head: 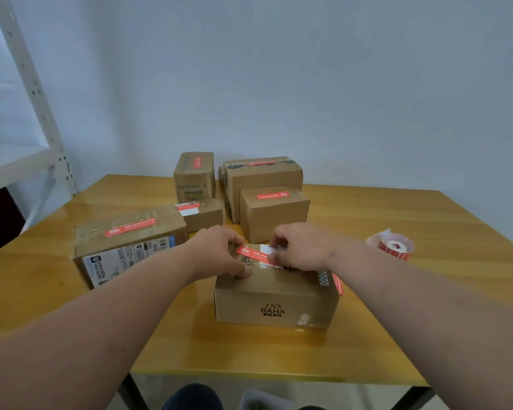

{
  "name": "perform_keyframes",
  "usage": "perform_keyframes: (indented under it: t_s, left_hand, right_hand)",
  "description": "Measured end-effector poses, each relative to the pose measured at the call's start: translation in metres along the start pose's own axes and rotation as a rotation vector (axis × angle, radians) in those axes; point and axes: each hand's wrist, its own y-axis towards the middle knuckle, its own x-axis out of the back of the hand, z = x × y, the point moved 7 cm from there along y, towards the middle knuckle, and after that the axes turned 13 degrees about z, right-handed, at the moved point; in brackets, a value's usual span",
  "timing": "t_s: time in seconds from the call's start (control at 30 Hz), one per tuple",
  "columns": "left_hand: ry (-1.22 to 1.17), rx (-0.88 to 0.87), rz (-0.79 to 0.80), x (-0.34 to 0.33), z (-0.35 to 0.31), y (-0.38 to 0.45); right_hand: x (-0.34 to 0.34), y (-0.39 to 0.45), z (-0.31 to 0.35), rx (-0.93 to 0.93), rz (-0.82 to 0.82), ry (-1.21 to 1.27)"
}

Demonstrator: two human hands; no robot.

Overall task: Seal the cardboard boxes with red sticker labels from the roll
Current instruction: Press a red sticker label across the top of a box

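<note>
Small brown cardboard box printed "INS BAHA" (pixel 274 294) sits near front edge of yellow wooden counter (pixel 397 306). Left hand (pixel 219 253) and right hand (pixel 301 247) rest on box top, fingers curled, pinching opposite ends of red rectangular sticker label (pixel 256 255) lying across lid. Red label roll (pixel 393 245) stands right of box, apart. Five labelled brown boxes behind.

A glossy yellow-wood table (pixel 397 291) stands against a plain pale wall (pixel 308 84), a white perforated metal shelf frame (pixel 36 93) rising at the left — beneath the near edge, dark table legs (pixel 134 392).
</note>
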Motion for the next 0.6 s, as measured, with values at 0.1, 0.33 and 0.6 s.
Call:
perform_keyframes:
  t_s: [0.1, 0.33, 0.6]
  left_hand:
    - [-0.105, -0.007, 0.041, 0.000, 0.002, 0.002]
    - [-0.206, -0.023, 0.028, 0.008, 0.011, 0.002]
    - [-0.149, -0.073, 0.007, 0.013, 0.007, 0.007]
  right_hand:
    - [0.001, 0.003, 0.003, -0.012, 0.031, -0.010]
    - [0.001, 0.000, 0.003, 0.000, 0.051, 0.068]
    - [0.004, -0.001, 0.004, 0.019, 0.052, 0.153]
